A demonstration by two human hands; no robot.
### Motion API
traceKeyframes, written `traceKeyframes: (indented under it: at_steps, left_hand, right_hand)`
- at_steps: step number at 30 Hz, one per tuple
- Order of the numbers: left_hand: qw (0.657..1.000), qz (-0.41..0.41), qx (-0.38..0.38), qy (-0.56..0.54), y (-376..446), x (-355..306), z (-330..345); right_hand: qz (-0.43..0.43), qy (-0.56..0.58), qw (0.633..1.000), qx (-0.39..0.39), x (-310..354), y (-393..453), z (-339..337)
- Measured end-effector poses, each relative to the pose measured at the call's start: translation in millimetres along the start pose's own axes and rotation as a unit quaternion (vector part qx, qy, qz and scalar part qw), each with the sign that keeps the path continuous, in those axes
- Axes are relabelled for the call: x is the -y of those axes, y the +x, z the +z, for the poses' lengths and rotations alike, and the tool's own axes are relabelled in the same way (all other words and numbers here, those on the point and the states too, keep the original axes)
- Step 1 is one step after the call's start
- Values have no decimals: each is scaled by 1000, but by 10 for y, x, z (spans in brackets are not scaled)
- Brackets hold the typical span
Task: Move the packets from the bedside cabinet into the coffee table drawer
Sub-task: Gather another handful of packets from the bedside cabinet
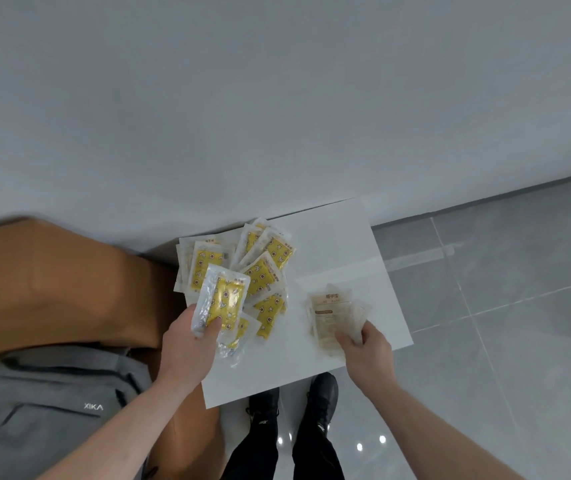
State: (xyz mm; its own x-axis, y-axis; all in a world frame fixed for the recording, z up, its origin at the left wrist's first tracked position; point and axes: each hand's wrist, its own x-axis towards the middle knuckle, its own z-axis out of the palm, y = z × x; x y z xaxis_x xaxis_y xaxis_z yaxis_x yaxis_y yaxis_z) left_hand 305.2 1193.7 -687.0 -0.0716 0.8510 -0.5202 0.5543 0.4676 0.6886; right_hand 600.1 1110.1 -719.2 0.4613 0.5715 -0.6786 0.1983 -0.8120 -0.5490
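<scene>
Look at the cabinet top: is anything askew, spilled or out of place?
Yes. The yellow packets lie in a loose, overlapping heap at the cabinet top's left edge, some overhanging it. The left hand holds one, the right hand pale packets.

The glossy white square cabinet top (339, 244) is bare along its far right part and its near edge, leaving room to reach in from the front. A heap of yellow-printed clear plastic packets (259, 271) crowds its left half; a small stack of pale beige packets (332, 317) sits near the right edge. A tan padded bed edge (69, 282) blocks the left side, and a plain grey wall (277, 98) closes the back.
</scene>
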Motion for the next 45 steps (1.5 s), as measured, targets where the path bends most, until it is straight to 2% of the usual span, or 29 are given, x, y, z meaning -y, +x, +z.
traceKeyframes:
  at_steps: [9, 16, 24, 31, 37, 45]
  left_hand:
    - [996, -65, 27, 59, -740, -600, -162]
    - [989, -43, 29, 138, -1478, -1345, -435]
    - [981, 35, 24, 190, -1819, -1678, -678]
    - [964, 83, 73, 243, -1688, -1861, -755]
    - [945, 126, 143, 265, -1399, -2114, -743]
    - [888, 213, 236, 333, -1407, -2369, -507]
  right_hand:
    - [34, 1, 999, 14, 461, -832, -515]
    - [59, 40, 997, 27, 818, -1724, -1071]
    - [51, 71, 996, 20, 868, -2253, -1419]
    - [34, 88, 995, -43, 974, -2328, -1592]
    - [81, 165, 977, -105, 889, -2582, -1516]
    - [131, 247, 943, -181, 509, -3159, -1205]
